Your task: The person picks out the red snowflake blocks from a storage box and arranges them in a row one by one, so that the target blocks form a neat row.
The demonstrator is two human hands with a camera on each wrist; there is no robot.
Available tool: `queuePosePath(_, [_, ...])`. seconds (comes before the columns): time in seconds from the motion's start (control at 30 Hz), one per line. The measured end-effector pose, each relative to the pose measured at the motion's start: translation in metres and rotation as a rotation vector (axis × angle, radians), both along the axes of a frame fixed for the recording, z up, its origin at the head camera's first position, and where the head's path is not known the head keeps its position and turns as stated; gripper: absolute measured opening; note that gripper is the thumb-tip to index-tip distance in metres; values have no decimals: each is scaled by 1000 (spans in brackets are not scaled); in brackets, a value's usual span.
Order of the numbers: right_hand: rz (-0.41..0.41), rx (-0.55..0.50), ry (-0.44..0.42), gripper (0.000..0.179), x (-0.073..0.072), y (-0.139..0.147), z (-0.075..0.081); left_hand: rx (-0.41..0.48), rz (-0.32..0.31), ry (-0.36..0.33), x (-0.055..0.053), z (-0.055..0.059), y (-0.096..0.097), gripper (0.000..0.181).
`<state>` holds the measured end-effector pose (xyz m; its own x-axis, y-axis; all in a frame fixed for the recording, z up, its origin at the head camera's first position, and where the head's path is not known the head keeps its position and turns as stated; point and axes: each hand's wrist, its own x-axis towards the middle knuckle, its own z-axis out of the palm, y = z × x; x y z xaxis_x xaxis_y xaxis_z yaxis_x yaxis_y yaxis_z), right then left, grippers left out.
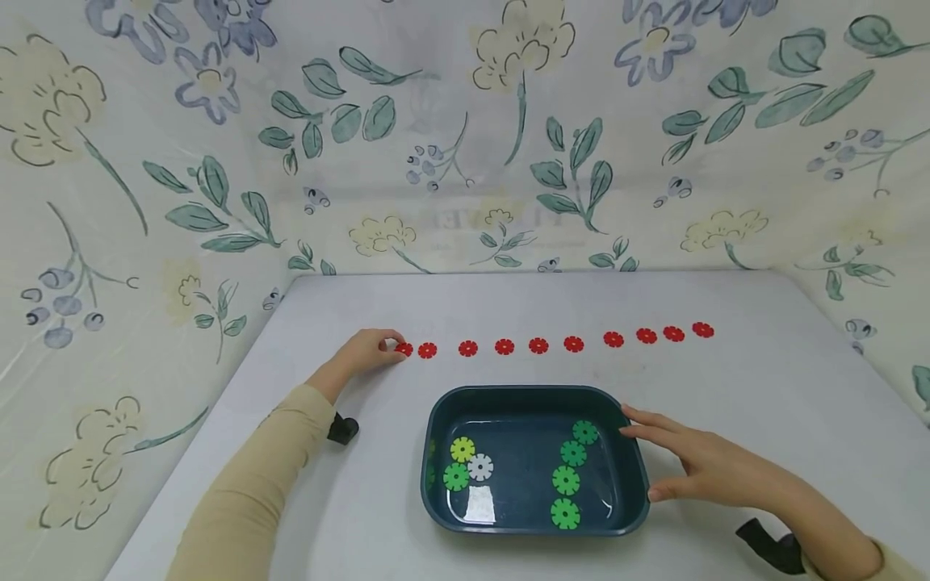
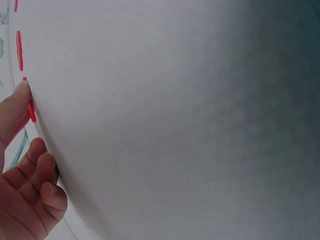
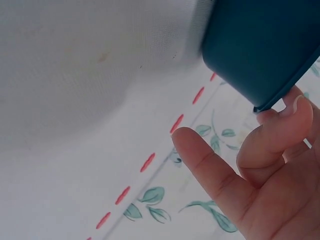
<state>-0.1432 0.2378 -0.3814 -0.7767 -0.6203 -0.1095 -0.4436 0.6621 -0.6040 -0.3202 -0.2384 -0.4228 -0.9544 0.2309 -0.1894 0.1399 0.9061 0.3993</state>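
Observation:
At the left end of a row of red notched discs [image 1: 538,345], my left hand [image 1: 369,351] pinches the last red disc [image 1: 406,350] between thumb and forefinger, flat on the table. The left wrist view shows that disc [image 2: 32,112] edge-on at the fingertips, with the other fingers loosely bent. A dark blue tray [image 1: 519,389] stands in front of the row. Against its right rim rests my right hand [image 1: 697,460], fingers spread and thumb at the side. Inside the tray lie several green discs [image 1: 566,480], a yellow disc [image 1: 462,449] and a white disc [image 1: 480,467].
The white table [image 1: 363,500] extends around the tray. Flower-printed cloth [image 1: 450,97] hangs behind it and at both sides. Black straps [image 1: 343,428] sit at both wrists. The red row runs from left to right beyond the tray.

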Motion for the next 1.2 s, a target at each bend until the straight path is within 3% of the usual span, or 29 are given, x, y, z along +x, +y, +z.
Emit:
queuePosePath(0.37, [-2,3,8,74,-2,0,0,36,33,-16,-5,-4,-5,34])
queuePosePath(0.6, [-13,21,7,74,-2,2,1,78,-2,-34,-8,1,-11,37])
queuePosePath(1.0, [34,24,-1,73,-9,-2,1,71,62,-40,-3,-5,-23,38])
queuePosePath(1.1, [42,15,-37,76,-10,-1,6,66,71,-39,1,1,-21,50])
queuePosePath(1.2, [-18,3,-40,79,-14,3,15,58,95,3,10,14,-19,61])
